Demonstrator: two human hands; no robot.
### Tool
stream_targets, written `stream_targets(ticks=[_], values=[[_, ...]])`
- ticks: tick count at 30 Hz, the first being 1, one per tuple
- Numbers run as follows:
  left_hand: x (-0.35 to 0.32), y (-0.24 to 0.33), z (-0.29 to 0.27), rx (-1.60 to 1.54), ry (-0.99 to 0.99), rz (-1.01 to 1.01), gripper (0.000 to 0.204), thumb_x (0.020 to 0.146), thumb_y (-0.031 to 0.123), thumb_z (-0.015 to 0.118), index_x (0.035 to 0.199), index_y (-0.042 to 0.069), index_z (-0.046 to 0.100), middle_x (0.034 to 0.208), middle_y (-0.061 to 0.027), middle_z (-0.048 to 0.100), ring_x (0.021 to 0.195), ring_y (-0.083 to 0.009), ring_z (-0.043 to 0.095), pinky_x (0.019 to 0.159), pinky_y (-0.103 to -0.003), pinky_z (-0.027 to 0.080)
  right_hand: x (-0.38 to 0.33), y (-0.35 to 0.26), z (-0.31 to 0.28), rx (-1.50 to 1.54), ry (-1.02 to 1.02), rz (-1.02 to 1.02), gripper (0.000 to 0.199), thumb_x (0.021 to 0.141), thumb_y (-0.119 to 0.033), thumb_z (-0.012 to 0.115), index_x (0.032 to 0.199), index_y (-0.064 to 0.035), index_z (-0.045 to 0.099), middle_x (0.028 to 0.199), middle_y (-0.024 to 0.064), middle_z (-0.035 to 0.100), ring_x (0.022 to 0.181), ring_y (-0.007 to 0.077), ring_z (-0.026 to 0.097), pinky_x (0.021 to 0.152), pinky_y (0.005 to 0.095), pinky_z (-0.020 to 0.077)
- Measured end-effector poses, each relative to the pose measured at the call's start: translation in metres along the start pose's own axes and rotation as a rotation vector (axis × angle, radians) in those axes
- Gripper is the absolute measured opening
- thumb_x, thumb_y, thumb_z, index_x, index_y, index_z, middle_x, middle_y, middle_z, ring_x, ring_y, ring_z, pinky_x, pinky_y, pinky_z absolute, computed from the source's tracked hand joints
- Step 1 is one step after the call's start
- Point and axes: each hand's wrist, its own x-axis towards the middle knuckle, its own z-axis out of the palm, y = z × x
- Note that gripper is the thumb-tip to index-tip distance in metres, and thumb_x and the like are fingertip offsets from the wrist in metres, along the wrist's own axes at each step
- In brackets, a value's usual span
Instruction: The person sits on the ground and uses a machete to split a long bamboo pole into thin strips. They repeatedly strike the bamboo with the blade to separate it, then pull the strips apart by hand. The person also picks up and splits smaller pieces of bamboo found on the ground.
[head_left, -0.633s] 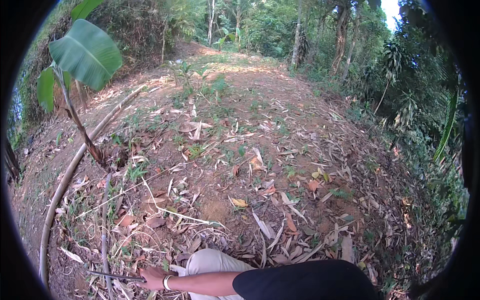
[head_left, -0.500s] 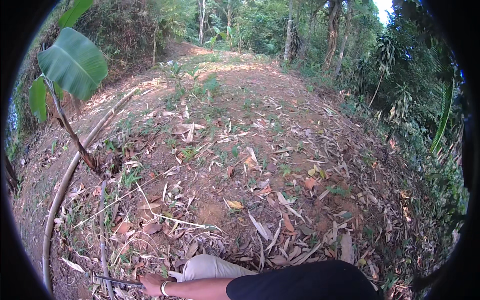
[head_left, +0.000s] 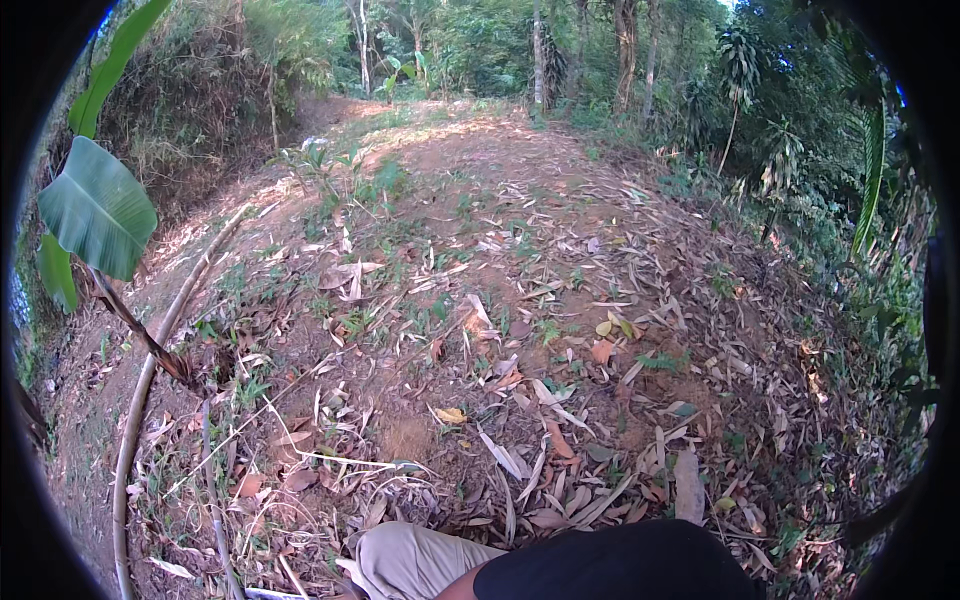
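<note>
Neither of my hands shows in the head view. Only a sliver of my bare forearm (head_left: 452, 591) reaches leftward along the bottom edge, between my black sleeve (head_left: 620, 562) and my knee in beige trousers (head_left: 410, 558). Next to the knee, a thin pale stick end (head_left: 262, 594) lies on the ground at the lower edge. Dry leaf litter (head_left: 500, 450) covers the soil just ahead of the knee.
A long bamboo pole (head_left: 135, 420) lies along the left side. A young plant with a broad green leaf (head_left: 98, 208) leans on a dark stem (head_left: 140, 335). A dirt path (head_left: 470, 170) climbs ahead between trees, with dense green bushes (head_left: 850, 200) on the right.
The view has swung upward. My hand with its wristband, which gripped a thin dark stick at the lower left, has dropped out past the bottom edge.
</note>
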Motion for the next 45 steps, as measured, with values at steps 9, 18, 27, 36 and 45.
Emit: stream_targets(ticks=[9,18,27,36,45], values=[[0.058,0.022,0.019,-0.303,0.025,-0.053,0.019,0.095,0.026,0.053,0.102,0.016,0.038,0.086,-0.0071,0.041,0.078,-0.0168,0.042,0.065,-0.023,0.038,-0.034,0.083,-0.025,-0.653,0.141,0.048,0.046,0.096,-0.045,0.052,0.131,-0.0162,0.056,0.135,0.0075,0.055,0.126,0.0302,0.049,0.104,0.0499,0.0377],[0.121,0.009,0.024,-0.488,0.168,-0.167,0.017,0.096,0.027,0.05,0.086,0.015,0.045,0.067,-0.0021,0.042,0.059,-0.0123,0.043,0.052,-0.022,0.039,-0.054,0.096,-0.107,-0.727,-0.415,0.71,0.046,0.093,-0.049,0.053,0.128,-0.019,0.058,0.129,0.014,0.057,0.113,0.0268,0.058,0.088,0.0437,0.0465],[0.189,-0.003,-0.005,-0.819,0.149,-0.274,0.022,0.089,0.005,0.041,0.068,0.013,0.038,0.055,-0.0006,0.037,0.045,-0.0127,0.041,0.042,-0.026,0.037,-0.018,0.036,-0.098,-0.518,-0.328,0.359,0.058,0.09,-0.061,0.048,0.135,-0.0246,0.052,0.141,0.0127,0.048,0.128,0.0264,0.047,0.105,0.048,0.0311],[0.108,0.034,-0.023,-0.805,0.349,-0.272,0.021,0.095,0.015,0.035,0.098,0.001,0.05,0.06,-0.0091,0.053,0.04,-0.0168,0.051,0.034,-0.031,0.042,0.01,0.05,-0.108,-0.568,-0.362,0.594,0.053,0.1,-0.052,0.031,0.131,-0.0144,0.053,0.138,0.0181,0.049,0.123,0.0311,0.052,0.099,0.0446,0.0412],[0.091,-0.007,-0.039,-0.653,0.344,-0.308,0.028,0.095,0.029,0.045,0.102,0.004,0.055,0.08,-0.0121,0.061,0.068,-0.0213,0.061,0.058,-0.035,0.052,-0.007,0.105,-0.076,-0.614,-0.357,0.272,0.06,0.097,-0.054,0.042,0.13,-0.0049,0.054,0.125,0.0216,0.056,0.124,0.0293,0.049,0.107,0.0511,0.0314]])
